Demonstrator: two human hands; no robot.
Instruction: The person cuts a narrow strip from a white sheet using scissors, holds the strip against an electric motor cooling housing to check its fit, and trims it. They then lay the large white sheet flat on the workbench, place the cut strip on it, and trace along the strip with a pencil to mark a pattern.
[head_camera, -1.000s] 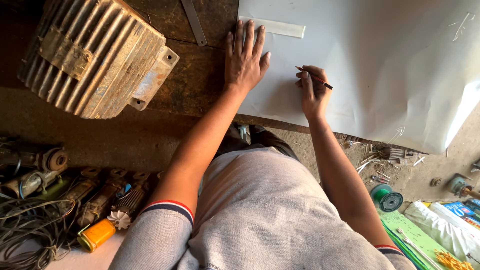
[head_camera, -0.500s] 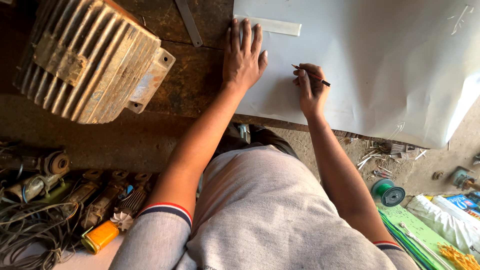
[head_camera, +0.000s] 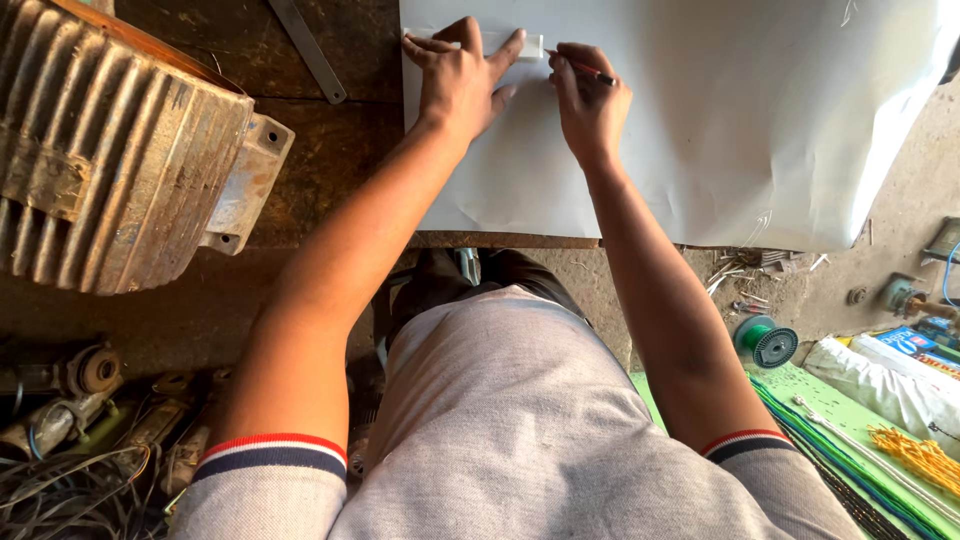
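My left hand (head_camera: 460, 80) lay spread, pressing the small white strip (head_camera: 520, 45) flat on the white sheet (head_camera: 740, 130) at the far edge; my right hand (head_camera: 590, 105) pinched the pencil (head_camera: 585, 68) beside it. Slack pressure could have let the strip slide, skewing the line.
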